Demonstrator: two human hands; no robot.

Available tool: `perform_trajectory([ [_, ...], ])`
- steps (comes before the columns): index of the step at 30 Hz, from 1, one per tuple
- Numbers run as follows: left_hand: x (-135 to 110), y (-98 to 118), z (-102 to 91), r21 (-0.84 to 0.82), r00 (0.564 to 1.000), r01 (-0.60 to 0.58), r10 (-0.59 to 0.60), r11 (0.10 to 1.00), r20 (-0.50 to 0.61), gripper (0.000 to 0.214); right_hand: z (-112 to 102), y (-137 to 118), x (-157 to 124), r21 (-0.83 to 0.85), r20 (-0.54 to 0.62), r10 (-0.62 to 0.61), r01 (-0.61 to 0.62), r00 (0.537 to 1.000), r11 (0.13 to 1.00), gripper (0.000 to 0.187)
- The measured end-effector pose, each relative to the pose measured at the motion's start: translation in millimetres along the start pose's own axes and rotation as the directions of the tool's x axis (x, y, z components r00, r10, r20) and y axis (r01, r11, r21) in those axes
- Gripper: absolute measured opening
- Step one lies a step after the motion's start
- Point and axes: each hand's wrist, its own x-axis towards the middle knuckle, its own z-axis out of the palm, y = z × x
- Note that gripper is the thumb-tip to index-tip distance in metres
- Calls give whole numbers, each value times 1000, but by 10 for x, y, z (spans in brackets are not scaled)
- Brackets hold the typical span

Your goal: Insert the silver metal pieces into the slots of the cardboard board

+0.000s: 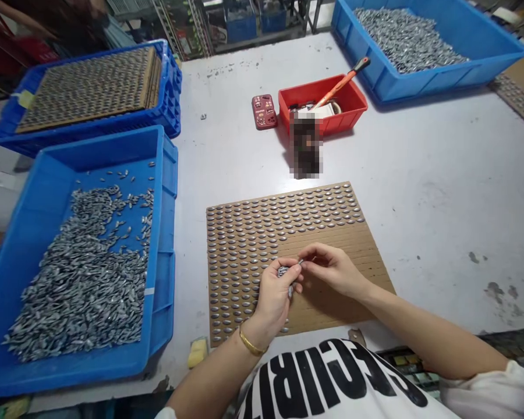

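Several metal pieces (283, 272) in left hand (276, 308)

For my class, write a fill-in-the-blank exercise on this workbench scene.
The left hand holds a bunch of grey metal pieces, and the bangle on its wrist is ____.
The right hand pinches a single piece above the brown board, whose bare area lies toward the lower ____ in this view.
The tray holding the orange-handled tool is ____.

Missing words: gold, right, red.
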Motion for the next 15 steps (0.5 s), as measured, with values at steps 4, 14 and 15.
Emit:
perform_trajectory([
  [4,0,-11,18,-25,999,-33,32,999,-14,25,49,43,-5,103,-70,60,-53,996,993,21],
  [14,20,-52,28,-67,999,50,-50,996,5,28,-24,78,-25,-495,48,-335,314,941,810,22],
  [15,19,-21,25,-81,997,71,-71,994,6,27,-53,97,9,-523,40,-348,317,937,791,21],
])
